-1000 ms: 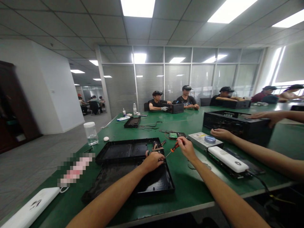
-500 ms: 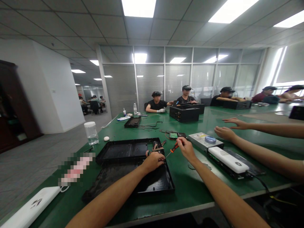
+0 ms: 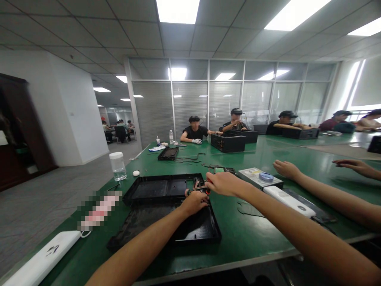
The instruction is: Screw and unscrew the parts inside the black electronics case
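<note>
A black plastic case [image 3: 196,230] lies opened out flat before me, its two halves side by side. Striped wires [image 3: 188,192] bunch at the right end where the halves meet. My left hand [image 3: 195,202] rests over that spot with its fingers pinched together; what they hold is hidden. From the right, my right hand [image 3: 224,183] grips a screwdriver [image 3: 207,190] with an orange and black handle. The screwdriver stands steeply by my left fingertips, its tip out of sight.
Right of the case are a metal box [image 3: 256,178] with a blue round item, a white power bank [image 3: 288,201] and a co-worker's hands. A lidded clear jar [image 3: 118,167] and a long white device [image 3: 44,258] stand left. Behind are a circuit board [image 3: 220,170] and black computer cases [image 3: 228,142].
My right hand has moved left with the screwdriver, which has swung from slanted to nearly upright beside my left fingers. A co-worker's far hand has drawn back to the right.
</note>
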The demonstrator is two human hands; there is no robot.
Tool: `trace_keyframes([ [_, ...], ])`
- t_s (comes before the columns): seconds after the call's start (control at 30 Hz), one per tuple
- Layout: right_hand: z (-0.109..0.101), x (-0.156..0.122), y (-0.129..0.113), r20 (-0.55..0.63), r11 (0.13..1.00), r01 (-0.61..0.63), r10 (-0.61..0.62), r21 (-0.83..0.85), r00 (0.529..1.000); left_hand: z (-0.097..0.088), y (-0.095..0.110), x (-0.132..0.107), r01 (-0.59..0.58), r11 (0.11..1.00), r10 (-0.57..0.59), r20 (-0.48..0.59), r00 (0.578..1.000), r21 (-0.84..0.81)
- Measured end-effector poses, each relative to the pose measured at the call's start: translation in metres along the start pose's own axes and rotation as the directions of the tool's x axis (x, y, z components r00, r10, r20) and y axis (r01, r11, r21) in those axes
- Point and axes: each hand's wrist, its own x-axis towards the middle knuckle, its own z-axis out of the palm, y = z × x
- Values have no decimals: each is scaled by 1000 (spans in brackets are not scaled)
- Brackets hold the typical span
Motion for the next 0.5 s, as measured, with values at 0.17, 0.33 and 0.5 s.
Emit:
trace_keyframes([
  [0.17,-4,18,-1,56,995,-67,72,-80,996,0,0,-2,42,999,-42,-5,999,-34],
  [0.33,-1,25,-5,55,1000,2,-1,-16,998,-2,2,-3,70,997,-70,-8,998,-20],
  [0.5,-2,26,4,135,994,51,-64,99,989,-4,4,-4,52,999,-52,-1,999,1],
])
